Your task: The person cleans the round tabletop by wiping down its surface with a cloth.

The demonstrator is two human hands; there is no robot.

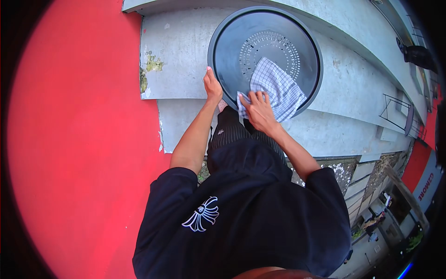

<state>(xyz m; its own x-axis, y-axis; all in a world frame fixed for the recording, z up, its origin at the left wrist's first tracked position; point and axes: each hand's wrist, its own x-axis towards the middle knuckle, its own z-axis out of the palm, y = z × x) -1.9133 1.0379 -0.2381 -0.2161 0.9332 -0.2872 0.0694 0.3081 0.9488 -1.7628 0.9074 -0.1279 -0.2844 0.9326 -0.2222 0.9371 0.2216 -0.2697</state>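
A large round dark basin [227, 51] with a ring of small holes or marks in its middle is tilted up over my legs. My left hand [213, 85] grips the basin's left rim, thumb up along the edge. A blue-and-white checked cloth [278, 90] lies spread over the basin's lower right inside. My right hand [260, 109] presses on the cloth near the lower rim, with a corner of it pinched between thumb and fingers.
Grey painted concrete steps [176, 51] with worn patches extend behind the basin. A bright red wall or surface [83, 139] fills the left side. At the right are a metal-framed chair [399, 111] and a dark object [416, 56]; tiled ground lies below.
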